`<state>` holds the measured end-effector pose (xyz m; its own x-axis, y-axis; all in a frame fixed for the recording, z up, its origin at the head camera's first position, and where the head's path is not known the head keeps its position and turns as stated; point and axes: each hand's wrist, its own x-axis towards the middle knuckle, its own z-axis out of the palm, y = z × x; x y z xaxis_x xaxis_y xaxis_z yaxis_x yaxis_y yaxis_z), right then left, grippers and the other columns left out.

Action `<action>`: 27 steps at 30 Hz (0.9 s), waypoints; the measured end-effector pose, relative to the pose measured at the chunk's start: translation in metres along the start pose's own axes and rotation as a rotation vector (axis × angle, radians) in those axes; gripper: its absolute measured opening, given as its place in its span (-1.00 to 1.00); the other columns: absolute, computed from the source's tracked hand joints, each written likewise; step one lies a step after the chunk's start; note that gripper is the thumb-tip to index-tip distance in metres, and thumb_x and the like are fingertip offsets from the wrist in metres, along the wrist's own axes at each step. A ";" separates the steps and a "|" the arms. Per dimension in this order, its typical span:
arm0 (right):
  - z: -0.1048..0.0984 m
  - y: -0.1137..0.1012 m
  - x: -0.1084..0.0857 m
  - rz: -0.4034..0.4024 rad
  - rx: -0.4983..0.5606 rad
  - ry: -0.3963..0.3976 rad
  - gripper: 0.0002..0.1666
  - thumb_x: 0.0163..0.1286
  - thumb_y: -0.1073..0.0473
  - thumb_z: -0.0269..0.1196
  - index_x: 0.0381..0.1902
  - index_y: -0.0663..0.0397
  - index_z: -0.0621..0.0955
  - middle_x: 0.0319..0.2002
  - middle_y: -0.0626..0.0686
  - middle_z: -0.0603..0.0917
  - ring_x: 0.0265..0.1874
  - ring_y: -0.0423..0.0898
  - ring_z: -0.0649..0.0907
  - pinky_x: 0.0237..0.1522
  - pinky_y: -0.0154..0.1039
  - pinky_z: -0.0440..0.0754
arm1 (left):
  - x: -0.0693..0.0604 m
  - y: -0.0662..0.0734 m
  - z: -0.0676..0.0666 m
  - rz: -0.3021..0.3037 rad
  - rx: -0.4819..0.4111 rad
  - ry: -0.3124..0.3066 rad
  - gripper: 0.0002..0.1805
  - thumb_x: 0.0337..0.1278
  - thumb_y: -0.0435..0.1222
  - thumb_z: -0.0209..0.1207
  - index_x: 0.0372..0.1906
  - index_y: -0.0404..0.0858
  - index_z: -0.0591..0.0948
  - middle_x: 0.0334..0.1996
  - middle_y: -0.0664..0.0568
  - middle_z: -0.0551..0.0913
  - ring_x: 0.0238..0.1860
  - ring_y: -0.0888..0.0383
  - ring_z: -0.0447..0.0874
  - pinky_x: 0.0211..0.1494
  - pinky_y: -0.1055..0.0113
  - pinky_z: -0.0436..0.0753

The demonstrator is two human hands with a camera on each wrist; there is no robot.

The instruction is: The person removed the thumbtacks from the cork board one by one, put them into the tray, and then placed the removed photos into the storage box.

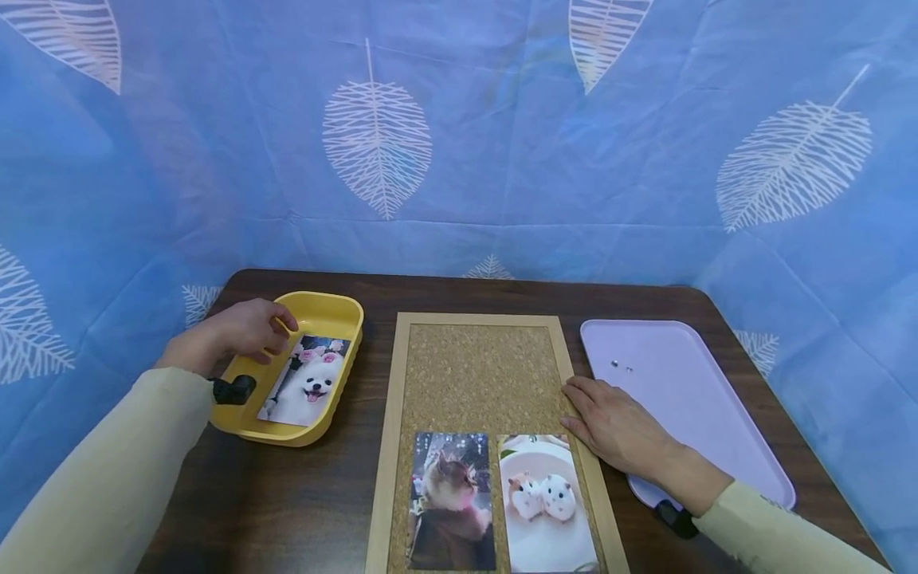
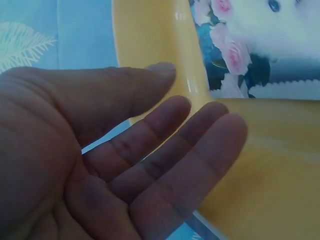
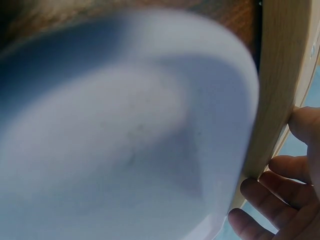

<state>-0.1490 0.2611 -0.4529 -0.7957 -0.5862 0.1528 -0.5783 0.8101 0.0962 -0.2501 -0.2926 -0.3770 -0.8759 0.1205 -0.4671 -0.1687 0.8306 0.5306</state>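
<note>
The left hand [image 1: 244, 331] is over the left side of the yellow tray [image 1: 326, 304], its fingers loosely bent and holding nothing; the dog photo [image 1: 304, 391] lies in that tray, near the fingertips; the right hand [image 1: 624, 422] rests with relaxed fingers on the right frame edge of the corkboard [image 1: 480, 375]; 2 pictures, a furry animal photo [image 1: 452, 506] and a hamster photo [image 1: 548, 534], lie side by side on its near half; the lilac tray [image 1: 688, 399], to the right, bears tiny shiny items [image 1: 614, 363].
</note>
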 end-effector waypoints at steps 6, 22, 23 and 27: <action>0.000 -0.001 0.000 -0.011 0.002 0.008 -0.38 0.53 0.00 0.32 0.28 0.43 0.60 0.23 0.34 0.65 0.21 0.25 0.68 0.19 0.18 0.68 | -0.012 0.012 0.004 0.103 0.098 0.061 -0.66 0.48 -0.36 0.22 0.22 -0.41 0.54 0.03 -0.26 0.63 -0.06 -0.07 0.71 0.04 0.09 0.81; -0.004 0.000 0.003 -0.002 -0.012 -0.004 -0.38 0.51 -0.02 0.35 0.25 0.41 0.62 0.19 0.33 0.68 0.16 0.25 0.70 0.19 0.18 0.67 | -0.072 0.077 0.060 0.406 0.229 0.261 -0.81 0.42 -0.29 0.32 0.04 -0.21 0.70 -0.07 -0.02 0.77 -0.01 -0.03 0.73 0.09 -0.04 0.74; -0.004 0.000 0.003 0.000 -0.009 -0.005 -0.38 0.50 -0.02 0.35 0.25 0.41 0.62 0.19 0.33 0.68 0.16 0.25 0.70 0.19 0.18 0.67 | -0.075 0.081 0.068 0.427 0.244 0.269 -0.81 0.41 -0.29 0.34 0.03 -0.20 0.71 -0.07 0.00 0.77 -0.01 -0.03 0.73 0.08 -0.03 0.74; -0.004 -0.001 0.003 -0.011 -0.009 0.002 -0.39 0.49 0.00 0.37 0.23 0.41 0.63 0.18 0.32 0.68 0.15 0.25 0.70 0.18 0.18 0.67 | -0.088 0.093 0.103 0.492 0.301 0.272 -0.79 0.35 -0.27 0.40 0.02 -0.15 0.73 -0.05 0.03 0.75 -0.04 0.05 0.74 0.07 0.02 0.74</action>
<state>-0.1504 0.2586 -0.4488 -0.7887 -0.5953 0.1531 -0.5857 0.8035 0.1071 -0.1424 -0.1694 -0.3596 -0.9089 0.4170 -0.0020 0.3821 0.8346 0.3968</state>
